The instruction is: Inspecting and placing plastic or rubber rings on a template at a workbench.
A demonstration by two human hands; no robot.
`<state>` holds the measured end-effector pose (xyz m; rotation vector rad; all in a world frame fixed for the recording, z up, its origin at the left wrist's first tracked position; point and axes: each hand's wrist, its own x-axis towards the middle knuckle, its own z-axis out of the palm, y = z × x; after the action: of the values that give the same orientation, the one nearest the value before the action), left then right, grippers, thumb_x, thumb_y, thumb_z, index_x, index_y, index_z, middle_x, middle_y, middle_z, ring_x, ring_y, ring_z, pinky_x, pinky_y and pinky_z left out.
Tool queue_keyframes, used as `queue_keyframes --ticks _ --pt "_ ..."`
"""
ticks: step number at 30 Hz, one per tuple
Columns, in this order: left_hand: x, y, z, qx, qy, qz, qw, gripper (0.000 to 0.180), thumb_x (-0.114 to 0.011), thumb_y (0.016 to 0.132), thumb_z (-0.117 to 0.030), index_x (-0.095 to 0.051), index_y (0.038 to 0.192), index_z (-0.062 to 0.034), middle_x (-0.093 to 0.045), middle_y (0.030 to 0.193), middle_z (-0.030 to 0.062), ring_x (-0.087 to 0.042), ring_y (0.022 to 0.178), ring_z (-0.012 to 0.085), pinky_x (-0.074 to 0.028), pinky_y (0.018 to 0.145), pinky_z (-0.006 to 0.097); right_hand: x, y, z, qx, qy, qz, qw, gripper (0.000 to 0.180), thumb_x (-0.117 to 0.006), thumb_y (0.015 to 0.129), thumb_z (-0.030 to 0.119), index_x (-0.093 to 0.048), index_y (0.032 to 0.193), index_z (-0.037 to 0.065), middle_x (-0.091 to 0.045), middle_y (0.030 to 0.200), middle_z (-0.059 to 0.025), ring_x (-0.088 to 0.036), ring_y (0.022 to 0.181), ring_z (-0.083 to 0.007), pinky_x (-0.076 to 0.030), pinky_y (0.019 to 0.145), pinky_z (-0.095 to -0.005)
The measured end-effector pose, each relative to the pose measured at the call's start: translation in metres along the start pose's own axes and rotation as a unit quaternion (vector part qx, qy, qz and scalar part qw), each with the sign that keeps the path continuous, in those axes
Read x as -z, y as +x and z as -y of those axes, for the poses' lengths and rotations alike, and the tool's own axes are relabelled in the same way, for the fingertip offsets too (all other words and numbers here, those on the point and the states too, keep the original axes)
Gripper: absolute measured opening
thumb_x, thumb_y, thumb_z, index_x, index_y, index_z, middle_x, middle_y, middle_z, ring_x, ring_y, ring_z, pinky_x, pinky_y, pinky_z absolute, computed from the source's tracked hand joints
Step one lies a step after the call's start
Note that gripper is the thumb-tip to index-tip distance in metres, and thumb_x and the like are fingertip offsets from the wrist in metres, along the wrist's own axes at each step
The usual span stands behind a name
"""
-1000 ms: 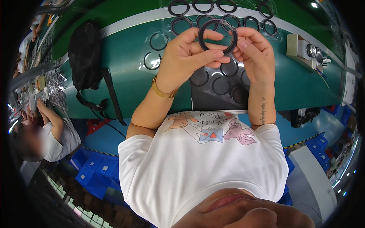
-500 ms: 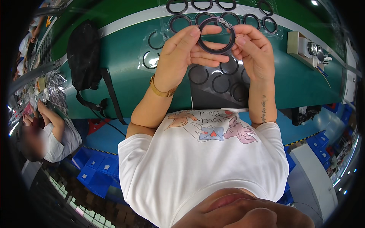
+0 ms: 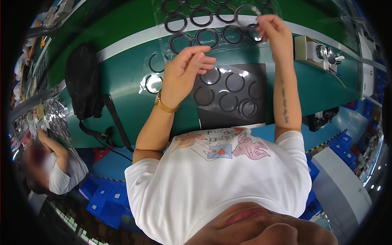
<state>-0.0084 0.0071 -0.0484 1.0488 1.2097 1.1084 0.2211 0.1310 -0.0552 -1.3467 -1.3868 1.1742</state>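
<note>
My right hand (image 3: pixel 274 36) pinches a dark ring (image 3: pixel 236 15) by its right edge. The ring is slightly blurred and hangs over the far right part of a clear plastic tray (image 3: pixel 192 30). Several similar dark rings, such as one black ring (image 3: pixel 165 23), lie in that tray. My left hand (image 3: pixel 185 73) holds nothing; its fingers are stretched out and a little apart, between the tray and a black sheet (image 3: pixel 212 117). On the sheet rest several thin black open rings (image 3: pixel 214 98), under what looks like clear film.
Left of my left hand, clear plastic with thin open rings (image 3: pixel 150 61) catches glare. A black bag (image 3: pixel 81 81) with straps lies farther left on the green table (image 3: pixel 126 94). At right stands a small box (image 3: pixel 300 50) holding round metal parts. Another person (image 3: pixel 67 175) works at far left.
Both hands held the ring together; now my left hand has let go and dropped back left. My right hand has carried the ring away over the tray. The view has shifted slightly.
</note>
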Motion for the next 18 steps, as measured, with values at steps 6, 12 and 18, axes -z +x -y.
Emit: queue_keyframes --ticks 6,12,18 --pt "0.004 0.005 0.013 0.003 0.025 -0.01 1.0 0.025 -0.05 0.096 -0.017 -0.059 0.113 -0.0018 -0.068 0.095 0.0111 -0.066 0.083 0.0152 -0.052 0.073 0.025 0.001 0.095 -0.036 -0.016 -0.144 -0.041 0.989 0.022 -0.065 0.084 0.023 -0.067 0.092 0.003 -0.065 0.078 -0.0023 -0.057 0.07 -0.01 -0.045 0.063 -0.0238" --pt "0.005 0.006 0.015 -0.003 0.023 -0.02 1.0 0.023 -0.052 0.095 -0.016 -0.061 0.111 -0.0024 -0.069 0.091 0.0095 -0.066 0.081 0.0139 -0.052 0.072 0.025 -0.012 0.094 -0.019 0.045 -0.248 -0.092 0.963 0.028 -0.069 0.078 0.016 -0.066 0.102 0.003 -0.066 0.07 -0.0093 -0.062 0.063 -0.0162 -0.049 0.059 -0.0292" --pt "0.007 0.007 0.014 0.002 0.026 -0.014 1.0 0.024 -0.05 0.096 -0.016 -0.06 0.113 -0.0023 -0.068 0.094 0.0096 -0.065 0.084 0.0141 -0.05 0.072 0.024 -0.025 0.075 -0.015 0.344 -0.435 -0.014 0.832 0.031 -0.062 0.085 0.02 -0.063 0.114 0.01 -0.059 0.117 -0.0143 -0.055 0.107 -0.0267 -0.044 0.09 -0.0351"
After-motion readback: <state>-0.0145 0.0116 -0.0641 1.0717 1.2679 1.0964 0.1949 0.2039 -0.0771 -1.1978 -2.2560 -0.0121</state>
